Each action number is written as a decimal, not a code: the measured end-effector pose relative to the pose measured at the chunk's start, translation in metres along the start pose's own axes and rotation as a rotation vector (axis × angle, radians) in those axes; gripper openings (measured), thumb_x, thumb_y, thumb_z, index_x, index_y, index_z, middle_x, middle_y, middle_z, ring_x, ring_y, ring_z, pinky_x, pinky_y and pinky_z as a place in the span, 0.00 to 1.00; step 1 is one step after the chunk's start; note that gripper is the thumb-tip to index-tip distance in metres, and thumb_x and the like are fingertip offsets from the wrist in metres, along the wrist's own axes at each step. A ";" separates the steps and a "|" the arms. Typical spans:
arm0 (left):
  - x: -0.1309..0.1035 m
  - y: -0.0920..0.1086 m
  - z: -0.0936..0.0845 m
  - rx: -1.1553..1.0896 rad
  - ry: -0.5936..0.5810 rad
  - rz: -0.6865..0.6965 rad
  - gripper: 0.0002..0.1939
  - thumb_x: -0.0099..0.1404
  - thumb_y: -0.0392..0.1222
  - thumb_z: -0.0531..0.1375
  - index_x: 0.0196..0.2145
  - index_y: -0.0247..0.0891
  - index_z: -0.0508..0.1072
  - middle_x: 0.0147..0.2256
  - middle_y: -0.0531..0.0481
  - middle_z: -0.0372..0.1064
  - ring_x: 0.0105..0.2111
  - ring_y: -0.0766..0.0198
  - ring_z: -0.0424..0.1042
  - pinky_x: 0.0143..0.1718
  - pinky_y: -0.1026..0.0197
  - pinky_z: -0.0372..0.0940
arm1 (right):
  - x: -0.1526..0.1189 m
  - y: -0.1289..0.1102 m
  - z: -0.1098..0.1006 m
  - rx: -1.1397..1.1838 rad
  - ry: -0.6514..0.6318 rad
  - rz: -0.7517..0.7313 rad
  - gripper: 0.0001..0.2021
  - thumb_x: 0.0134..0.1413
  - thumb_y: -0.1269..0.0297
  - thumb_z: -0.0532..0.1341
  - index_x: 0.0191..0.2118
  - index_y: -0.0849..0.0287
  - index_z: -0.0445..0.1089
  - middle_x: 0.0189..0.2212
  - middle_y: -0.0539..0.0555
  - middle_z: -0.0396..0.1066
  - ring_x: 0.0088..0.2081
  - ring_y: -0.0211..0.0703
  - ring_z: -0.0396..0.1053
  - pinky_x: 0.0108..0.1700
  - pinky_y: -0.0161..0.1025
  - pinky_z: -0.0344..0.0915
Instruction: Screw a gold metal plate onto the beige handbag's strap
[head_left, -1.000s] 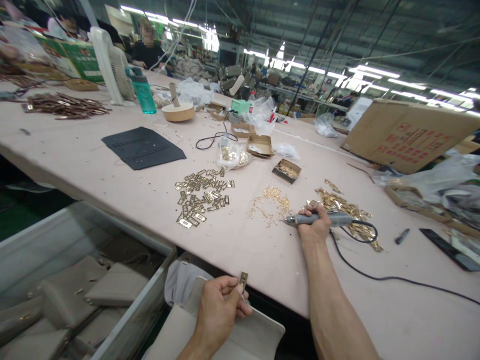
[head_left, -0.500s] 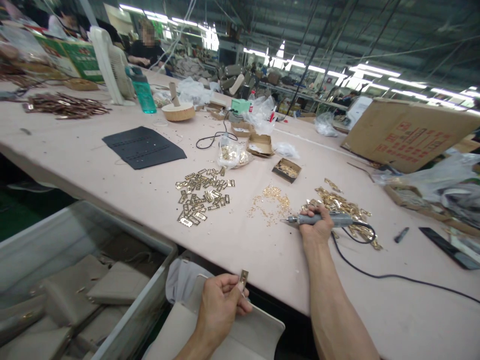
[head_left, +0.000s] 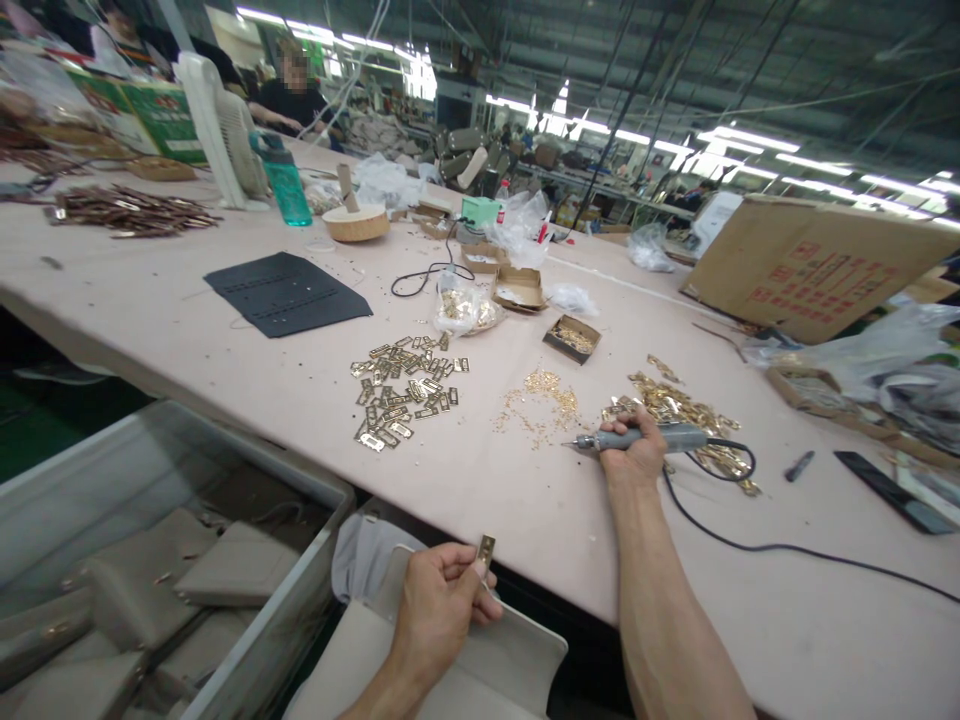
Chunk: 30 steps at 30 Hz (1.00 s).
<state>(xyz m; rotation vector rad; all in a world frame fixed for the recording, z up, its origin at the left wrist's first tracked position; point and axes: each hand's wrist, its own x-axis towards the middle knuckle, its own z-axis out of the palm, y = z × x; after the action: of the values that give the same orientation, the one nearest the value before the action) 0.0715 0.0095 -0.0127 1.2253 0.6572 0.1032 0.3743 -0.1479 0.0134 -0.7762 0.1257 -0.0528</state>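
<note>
My left hand (head_left: 444, 602) is closed, pinching a small rectangular metal plate (head_left: 486, 550) between thumb and fingers at the table's near edge. Below that hand lies a beige leather bag piece (head_left: 517, 655), partly hidden by the hand and forearm. My right hand (head_left: 634, 450) wraps around a grey electric screwdriver (head_left: 684, 437), its bit pointing left. Just beyond the bit are scattered tiny gold screws (head_left: 551, 392). Gold metal parts (head_left: 675, 405) lie heaped behind the screwdriver. Several flat metal plates (head_left: 405, 385) are spread left of the screws.
A grey bin (head_left: 247, 650) of beige bags stands at left below the table (head_left: 300, 400). A small box (head_left: 572, 340) of gold bits, a black sheet (head_left: 289, 295), a teal bottle (head_left: 287, 190) and a large carton (head_left: 817, 270) sit farther back. The screwdriver's black cord (head_left: 787, 548) runs right.
Both hands keep their hold, and the plate and screwdriver stay almost in place. The view has shifted very slightly.
</note>
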 end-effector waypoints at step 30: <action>0.000 -0.003 0.001 -0.022 0.002 0.009 0.24 0.56 0.56 0.67 0.32 0.27 0.77 0.29 0.37 0.77 0.21 0.57 0.76 0.19 0.65 0.70 | 0.000 -0.003 0.002 0.033 0.098 -0.042 0.11 0.53 0.69 0.67 0.32 0.59 0.61 0.26 0.46 0.64 0.20 0.31 0.59 0.22 0.30 0.66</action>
<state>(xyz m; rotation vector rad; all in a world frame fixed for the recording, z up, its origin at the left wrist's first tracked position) 0.0713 0.0072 -0.0149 1.2067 0.6510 0.1190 0.3743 -0.1485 0.0166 -0.7433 0.2015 -0.1324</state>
